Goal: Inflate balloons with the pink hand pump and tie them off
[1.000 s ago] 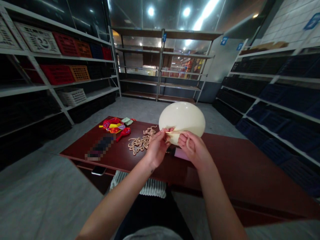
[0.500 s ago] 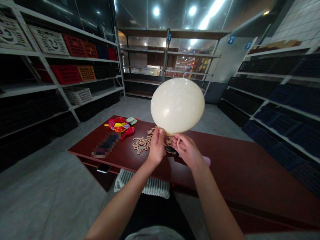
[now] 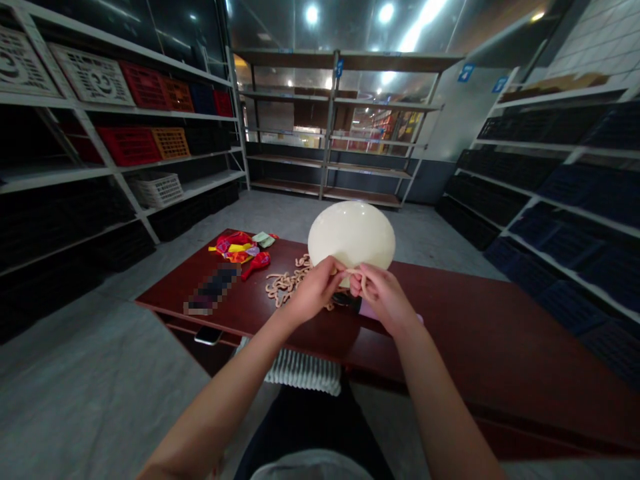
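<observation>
An inflated cream-white balloon (image 3: pixel 351 237) is just beyond my hands, above the table. My left hand (image 3: pixel 320 290) is closed in a pinch at the balloon's near end, where the neck is mostly hidden by fingers. Beside it, my right hand (image 3: pixel 383 297) is closed on a thin beige cord (image 3: pixel 365 288) that loops over its fingers. The fingertips of both hands nearly meet, with a beige strand between them. A heap of curly beige cords (image 3: pixel 285 288) lies on the table behind my left hand. Partly hidden under my hands are a black object (image 3: pixel 345 299) and a lilac item (image 3: pixel 369 311).
On the dark red table (image 3: pixel 465 327), red and yellow deflated balloons (image 3: pixel 245 248) lie at the far left, near a blurred-out dark object (image 3: pixel 214 288). A phone (image 3: pixel 207 335) rests on the ledge below. Racks with crates (image 3: pixel 130 145) line both sides.
The balloon has come down and towards the table, tipping away from me. My left hand has turned inward, its fingertips now close to my right hand's.
</observation>
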Available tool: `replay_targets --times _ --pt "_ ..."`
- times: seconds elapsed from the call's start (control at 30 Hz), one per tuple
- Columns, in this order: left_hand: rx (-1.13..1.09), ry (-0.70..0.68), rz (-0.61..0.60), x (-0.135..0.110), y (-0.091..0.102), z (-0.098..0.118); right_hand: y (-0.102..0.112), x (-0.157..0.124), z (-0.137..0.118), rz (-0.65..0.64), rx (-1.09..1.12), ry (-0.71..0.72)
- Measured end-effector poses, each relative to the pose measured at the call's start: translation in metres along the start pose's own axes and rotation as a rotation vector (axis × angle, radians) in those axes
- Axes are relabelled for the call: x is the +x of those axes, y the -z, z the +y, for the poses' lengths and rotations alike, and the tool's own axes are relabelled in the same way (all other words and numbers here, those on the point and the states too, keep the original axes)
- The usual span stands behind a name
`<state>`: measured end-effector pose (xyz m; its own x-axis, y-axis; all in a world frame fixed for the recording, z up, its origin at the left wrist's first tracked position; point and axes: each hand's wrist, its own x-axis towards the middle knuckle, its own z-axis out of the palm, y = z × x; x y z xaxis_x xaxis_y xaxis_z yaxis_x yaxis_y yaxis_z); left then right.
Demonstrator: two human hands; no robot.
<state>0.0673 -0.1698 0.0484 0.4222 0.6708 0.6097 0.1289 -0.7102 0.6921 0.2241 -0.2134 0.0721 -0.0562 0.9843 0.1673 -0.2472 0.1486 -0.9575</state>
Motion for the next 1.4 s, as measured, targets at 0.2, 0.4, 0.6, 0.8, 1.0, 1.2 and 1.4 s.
replay_targets --times 0.2,0.4,0.6,0.8,1.0,1.2,1.4 --pt "-0.478 0.228 0.113 -0.002 -0.001 -0.002 0.012 0.003 0.001 -0.042 -0.140 0.038" --pt "-0.828 0.417 0.193 0.004 -0.004 -0.006 0.026 0.010 -0.001 -0.191 -0.440 0.048" --pt "-0.744 0.515 0.221 0.004 -0.002 -0.010 0.028 0.016 -0.006 -0.279 -0.589 0.035" --pt "-0.460 0.305 -0.180 0.001 0.020 -0.003 0.029 0.017 -0.006 -0.248 -0.454 -0.059" --pt "-0.523 0.240 -0.162 0.006 0.016 0.002 0.024 0.009 -0.002 -0.127 -0.243 -0.118" --pt "-0.552 0.274 0.066 0.009 -0.005 0.002 0.012 0.002 -0.001 -0.170 -0.317 -0.012" --pt "-0.451 0.304 0.173 0.007 -0.016 0.002 0.009 0.005 0.014 -0.160 -0.350 0.017"
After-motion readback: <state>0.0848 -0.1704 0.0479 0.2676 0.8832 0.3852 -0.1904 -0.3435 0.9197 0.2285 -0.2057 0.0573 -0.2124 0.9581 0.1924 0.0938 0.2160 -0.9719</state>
